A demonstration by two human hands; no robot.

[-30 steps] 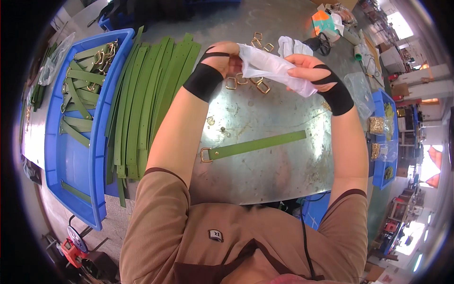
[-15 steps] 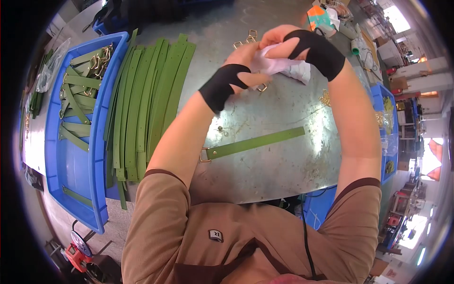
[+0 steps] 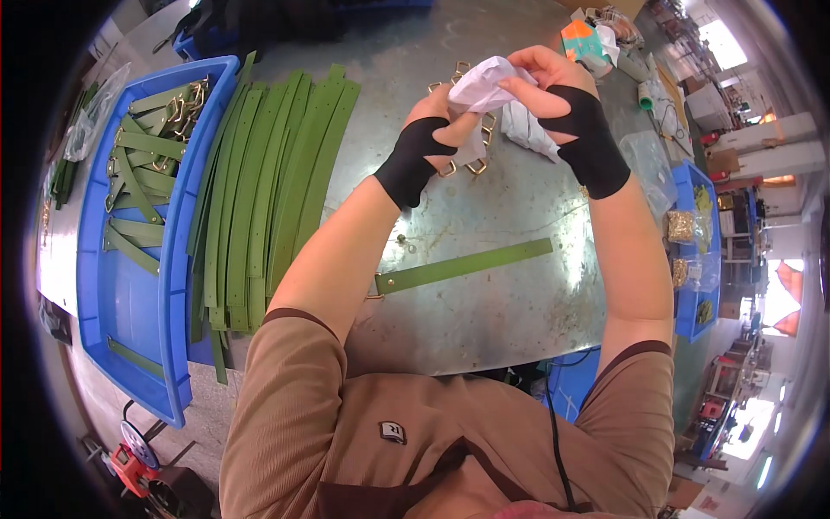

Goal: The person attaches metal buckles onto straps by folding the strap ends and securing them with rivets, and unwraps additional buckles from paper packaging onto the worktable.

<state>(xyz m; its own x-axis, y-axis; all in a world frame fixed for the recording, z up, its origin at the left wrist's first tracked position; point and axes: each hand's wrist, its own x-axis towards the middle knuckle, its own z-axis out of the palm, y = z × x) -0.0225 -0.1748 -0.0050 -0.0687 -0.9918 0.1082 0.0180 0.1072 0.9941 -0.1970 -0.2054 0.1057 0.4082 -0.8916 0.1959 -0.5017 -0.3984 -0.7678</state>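
Observation:
A crumpled white sheet, paper or thin wrapping [image 3: 481, 83], is stretched between my two hands above the metal table. Its left edge is pinched by my left hand [image 3: 445, 125], while my right hand [image 3: 546, 85] grips the upper right side. Both hands wear black wrist supports. Under and beside the sheet lie several gold-coloured metal rings [image 3: 478, 164], partly hidden by my left hand. Another crumpled white wrapping [image 3: 529, 131] rests on the table below my right hand. Nearer to me lies a green strap [image 3: 467, 266], its ring end partly behind my left forearm.
A stack of green straps [image 3: 268, 190] lies at the left. Beside it, a blue tray [image 3: 130, 316] holds straps with metal fittings. At the right are a blue bin [image 3: 692, 324] with bagged small parts and a tissue box [image 3: 584, 43] farther back.
My hands have moved apart a little and the white sheet is now opened out between them. My right forearm has shifted left and more rings show under the sheet.

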